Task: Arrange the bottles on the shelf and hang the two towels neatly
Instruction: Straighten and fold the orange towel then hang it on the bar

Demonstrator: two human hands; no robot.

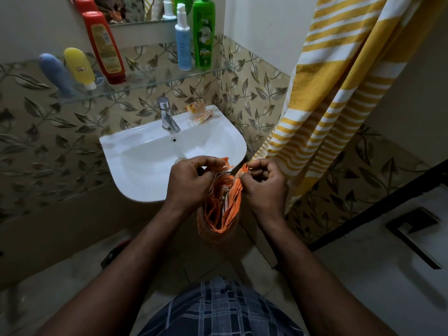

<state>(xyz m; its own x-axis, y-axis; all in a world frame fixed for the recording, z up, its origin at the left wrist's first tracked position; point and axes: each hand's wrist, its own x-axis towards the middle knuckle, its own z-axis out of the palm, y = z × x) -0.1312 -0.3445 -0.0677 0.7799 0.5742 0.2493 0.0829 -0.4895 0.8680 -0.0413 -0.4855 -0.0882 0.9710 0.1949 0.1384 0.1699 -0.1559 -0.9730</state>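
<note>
Nearest to the camera was a dark blue checked cloth (218,309) on the person's body, and two bare forearms reached forward from it. In front of the sink, the left hand (188,181) and the right hand (265,183) held an orange cloth towel with white stripes and a fringed edge (224,209) between them. The left fingers were curled and pinched the fringed edge. The right thumb and fingers pinched another edge of the orange towel, and the rest of it hung down in folds below both hands.

Behind the hands was a white ceramic sink (145,166) with a chrome tap (167,116). A small orange wrapped packet (200,112) lay on the far right rim.

Farther, a clear glass shelf (150,80) was fixed on the leaf-pattern tiles. On its left part stood a grey-blue plastic tube (57,75), a yellow plastic tube (80,67) and a tall red plastic bottle (105,47), near each other. On its right part stood a light blue pump bottle (183,42) just beside a tall green plastic bottle (203,35).

On the right, a yellow towel with white stripes (339,81) hung from above, and its lower corner came just beside the right hand. A mirror (135,8) was above the shelf.
</note>
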